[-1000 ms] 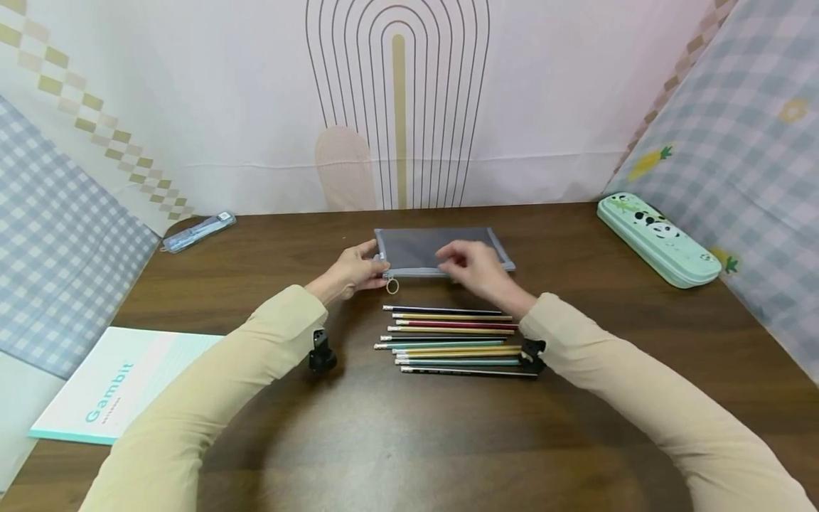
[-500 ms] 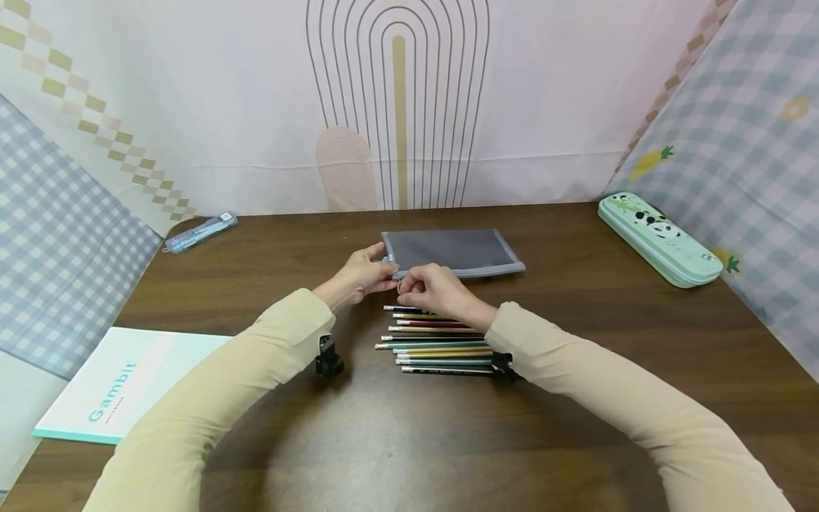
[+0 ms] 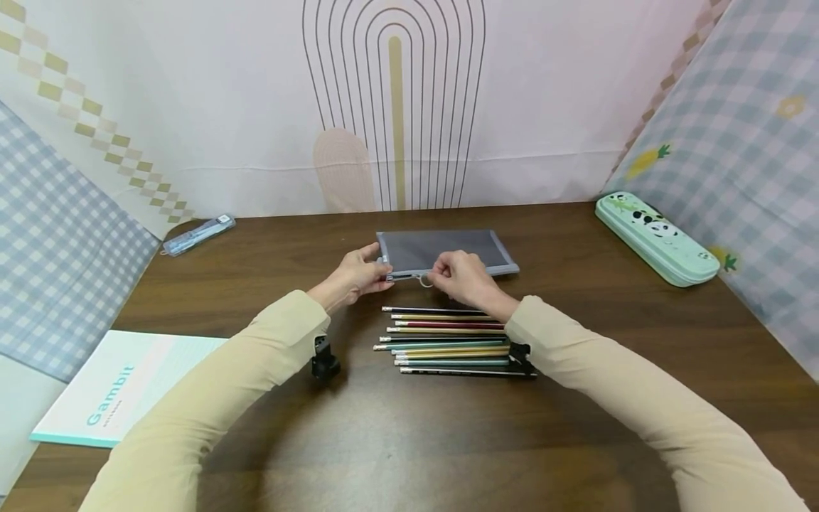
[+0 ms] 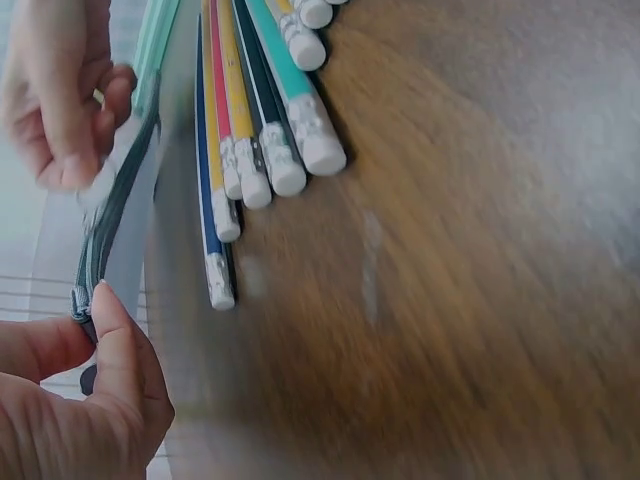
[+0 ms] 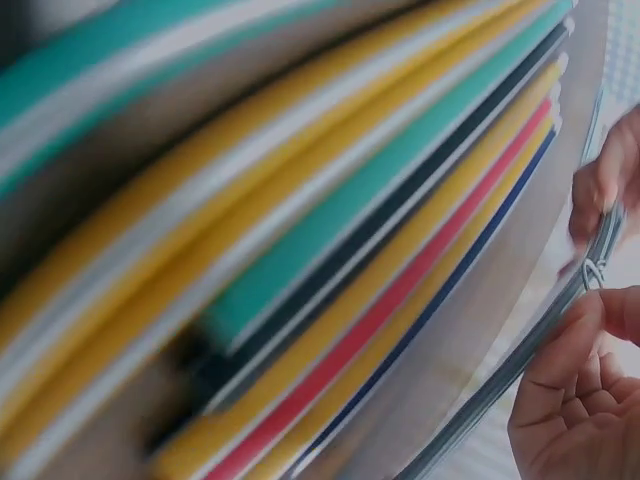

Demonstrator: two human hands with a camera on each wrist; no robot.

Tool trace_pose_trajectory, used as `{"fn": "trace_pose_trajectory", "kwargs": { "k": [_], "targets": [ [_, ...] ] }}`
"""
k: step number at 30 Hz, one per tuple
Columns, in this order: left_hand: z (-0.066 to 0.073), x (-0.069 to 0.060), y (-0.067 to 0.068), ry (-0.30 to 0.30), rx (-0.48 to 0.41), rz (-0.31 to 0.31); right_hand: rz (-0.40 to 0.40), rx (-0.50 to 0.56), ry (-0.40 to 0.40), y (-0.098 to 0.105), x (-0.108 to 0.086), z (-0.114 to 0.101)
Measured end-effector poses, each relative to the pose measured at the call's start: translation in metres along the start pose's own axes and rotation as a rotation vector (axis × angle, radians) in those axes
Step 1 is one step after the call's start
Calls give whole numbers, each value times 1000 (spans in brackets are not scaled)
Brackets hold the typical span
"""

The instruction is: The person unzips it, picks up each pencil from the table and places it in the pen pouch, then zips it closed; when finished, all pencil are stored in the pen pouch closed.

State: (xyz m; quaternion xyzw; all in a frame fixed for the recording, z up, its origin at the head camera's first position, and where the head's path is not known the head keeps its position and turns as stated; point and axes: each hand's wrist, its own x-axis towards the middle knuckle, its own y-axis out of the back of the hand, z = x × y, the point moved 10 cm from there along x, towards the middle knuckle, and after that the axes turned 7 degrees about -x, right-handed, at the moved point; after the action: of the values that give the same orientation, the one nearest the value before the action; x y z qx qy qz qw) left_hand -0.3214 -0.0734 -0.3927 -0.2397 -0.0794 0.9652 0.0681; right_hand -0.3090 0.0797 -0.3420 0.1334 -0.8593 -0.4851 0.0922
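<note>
A flat grey zip pouch point(image 3: 430, 249) with a see-through dark top lies at the back middle of the table. My left hand point(image 3: 355, 277) pinches its front left corner between thumb and fingers, at the zip's end point(image 4: 82, 300). With thumb and curled fingers my right hand point(image 3: 466, 279) holds the ring point(image 3: 425, 281) of the zip pull, a little right of that corner. Between the left hand and the ring the zip looks parted. Several pencils point(image 3: 448, 329) with white erasers lie side by side in front of the pouch, partly hidden under the right wrist.
At the right back stands a mint panda pencil case point(image 3: 659, 238). A slim blue packet point(image 3: 200, 235) lies at the left back. The left sleeve partly covers a white notebook point(image 3: 128, 384). Patterned cloth point(image 3: 256, 107) borders the table's back and sides.
My right hand went from above the pouch down to the ring at its left corner, then drew the ring right along the zip. The left hand kept its hold; the pouch shifted slightly.
</note>
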Motion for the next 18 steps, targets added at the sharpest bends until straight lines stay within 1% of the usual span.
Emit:
{"fn": "trace_pose_trajectory", "kwargs": {
  "k": [9,13,18],
  "targets": [
    [0,0,18,1,-4,39,23,-32,-89,31,-10,52],
    [1,-1,24,-5,-1,49,25,-45,-119,43,-16,76],
    [3,-3,30,-14,-2,52,50,-92,-158,60,-26,103]
  ]
}}
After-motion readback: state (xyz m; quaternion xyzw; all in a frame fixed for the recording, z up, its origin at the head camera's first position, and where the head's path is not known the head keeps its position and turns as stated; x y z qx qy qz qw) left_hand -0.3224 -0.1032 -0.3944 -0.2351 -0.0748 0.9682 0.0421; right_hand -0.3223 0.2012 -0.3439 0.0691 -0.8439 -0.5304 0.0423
